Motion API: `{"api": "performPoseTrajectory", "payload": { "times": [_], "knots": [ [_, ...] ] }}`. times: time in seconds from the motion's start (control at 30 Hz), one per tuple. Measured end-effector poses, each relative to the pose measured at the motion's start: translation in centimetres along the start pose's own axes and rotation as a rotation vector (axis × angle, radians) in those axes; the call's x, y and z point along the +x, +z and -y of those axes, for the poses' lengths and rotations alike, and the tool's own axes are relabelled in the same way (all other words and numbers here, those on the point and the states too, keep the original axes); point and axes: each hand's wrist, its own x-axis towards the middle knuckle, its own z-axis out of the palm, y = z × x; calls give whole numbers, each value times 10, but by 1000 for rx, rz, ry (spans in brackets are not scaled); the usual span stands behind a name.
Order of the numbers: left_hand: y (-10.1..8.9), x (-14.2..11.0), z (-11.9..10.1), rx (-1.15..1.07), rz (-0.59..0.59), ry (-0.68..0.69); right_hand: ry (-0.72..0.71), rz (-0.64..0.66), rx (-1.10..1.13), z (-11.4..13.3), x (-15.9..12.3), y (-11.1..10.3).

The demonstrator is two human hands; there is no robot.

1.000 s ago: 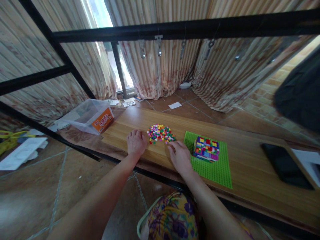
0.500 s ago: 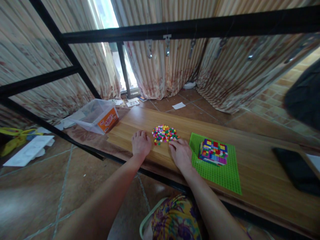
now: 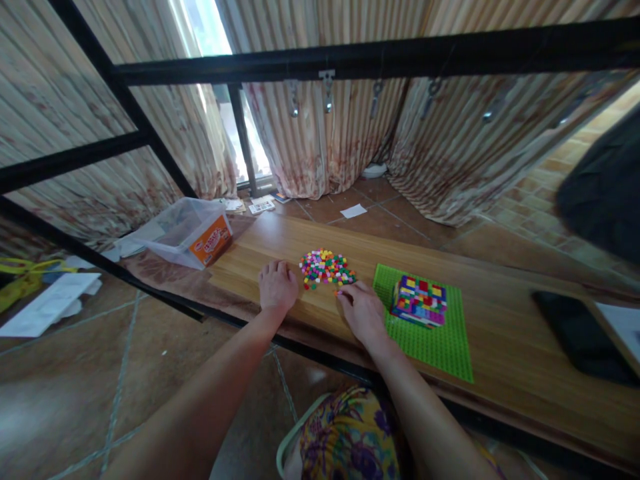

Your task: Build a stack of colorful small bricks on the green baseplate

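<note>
My left hand [image 3: 278, 288] rests palm down on the wooden board, just left of a pile of small toy bricks [image 3: 327, 267] in many colours. It holds nothing, and its fingers lie loosely on the wood. At the pile's near right side, my right hand [image 3: 364, 312] pinches a tiny toy brick between thumb and forefinger; a pinkish-orange bit shows at the fingertips. Right of that hand lies a green studded baseplate [image 3: 430, 353], its left edge partly behind the hand. On it stands a block built of multicoloured bricks [image 3: 419, 301].
A clear plastic box [image 3: 175, 233] with an orange label stands at the board's left end. A black phone-like slab [image 3: 583, 333] lies toward the right on the wooden board [image 3: 505, 320]. A black metal bar [image 3: 320, 63] crosses above, with clips hanging from it.
My right fingertips have drawn slightly back from the pile, and a small brick now shows in their pinch. My left hand stays in place. The whole view has shifted a little.
</note>
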Motion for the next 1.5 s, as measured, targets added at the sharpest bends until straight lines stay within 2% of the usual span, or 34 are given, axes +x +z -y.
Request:
{"api": "performPoseTrajectory", "payload": {
  "times": [0.23, 0.4, 0.53, 0.67, 0.77, 0.9, 1.13, 1.5],
  "knots": [
    [2, 1, 2, 9, -7, 9, 37, 23, -42, 4, 1, -2],
    [2, 2, 2, 25, -12, 4, 46, -22, 139, 13, -1, -15],
    [3, 2, 2, 14, -13, -1, -11, -95, 364, 13, -4, -42],
    [3, 2, 2, 30, -13, 7, 101, -177, 511, -11, -11, -83],
    [3, 2, 2, 39, -12, 6, 236, -270, 475, -36, -18, -112],
    [2, 3, 2, 35, -6, 5, 191, -271, 328, -59, -29, -134],
    [3, 4, 3, 28, -10, 3, 91, -215, 77, -70, -38, -138],
    [0, 4, 0, 42, -5, 4, 9, -130, -127, -75, -37, -129]
  ]
}}
